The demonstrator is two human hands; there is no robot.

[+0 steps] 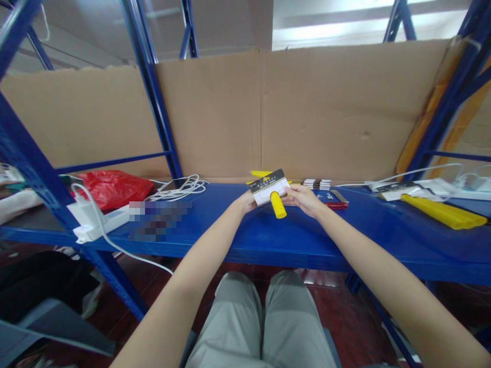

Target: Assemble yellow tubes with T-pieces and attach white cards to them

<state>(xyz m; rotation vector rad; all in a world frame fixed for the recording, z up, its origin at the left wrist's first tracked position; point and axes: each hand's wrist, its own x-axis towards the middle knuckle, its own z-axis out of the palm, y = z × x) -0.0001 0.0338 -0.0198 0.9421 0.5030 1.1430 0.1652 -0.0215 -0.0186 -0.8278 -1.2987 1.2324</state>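
Observation:
A black-and-white printed card [264, 190] is held up over the blue shelf, tilted, with a short yellow handle [279, 206] sticking out from its lower edge towards me. My left hand [248, 201] grips the card's left side, its fingers partly hidden behind it. At the right edge, my right hand [305, 199] pinches the card between thumb and fingers. What the handle joins to is hidden by the card. Just behind lie yellow pieces [260, 174], partly covered. A small stack of black-and-white cards [316, 184] lies beyond my right hand, near a dark blue packet and a red flat item [336, 206].
Yellow handles or tubes [445, 212] and a clear-wrapped package [399, 190] lie at the right on the blue shelf [284, 245]. To the left are a red plastic bag [115, 188], coiled white cable [184, 189] and a power strip [111, 220]. Cardboard [307, 112] walls the back.

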